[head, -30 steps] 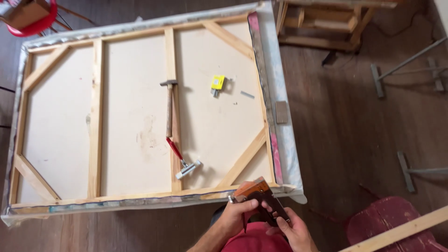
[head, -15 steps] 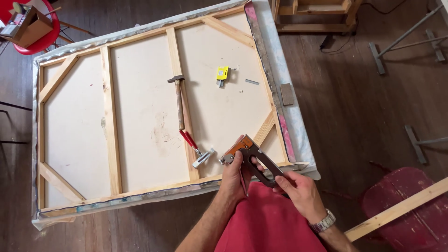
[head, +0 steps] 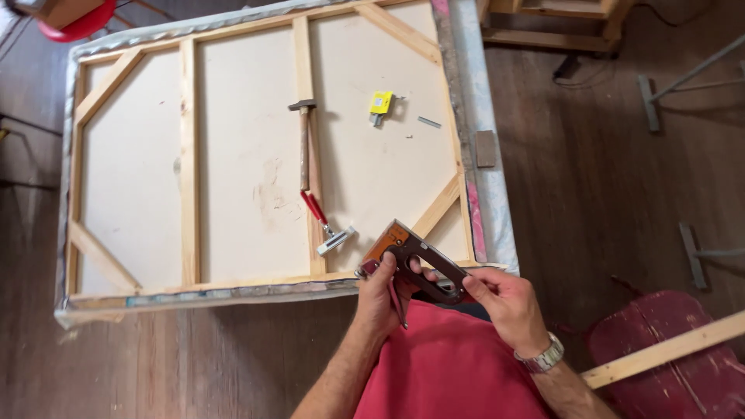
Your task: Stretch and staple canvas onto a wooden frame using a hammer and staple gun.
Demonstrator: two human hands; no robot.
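staple gun [head: 411, 260] in both hands — underside perhaps hidden

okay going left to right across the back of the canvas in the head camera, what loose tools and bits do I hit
Wooden-handled hammer → red-handled canvas pliers → small yellow box → orange-brown metal staple gun, held in both hands → small grey metal strip.

Staple gun [head: 415, 260], dark metal body with an orange-brown front end, held tilted, nose toward ten o'clock, handle toward four o'clock, above the near edge of the stretcher frame [head: 233, 283] at its five o'clock corner, gripped from both sides
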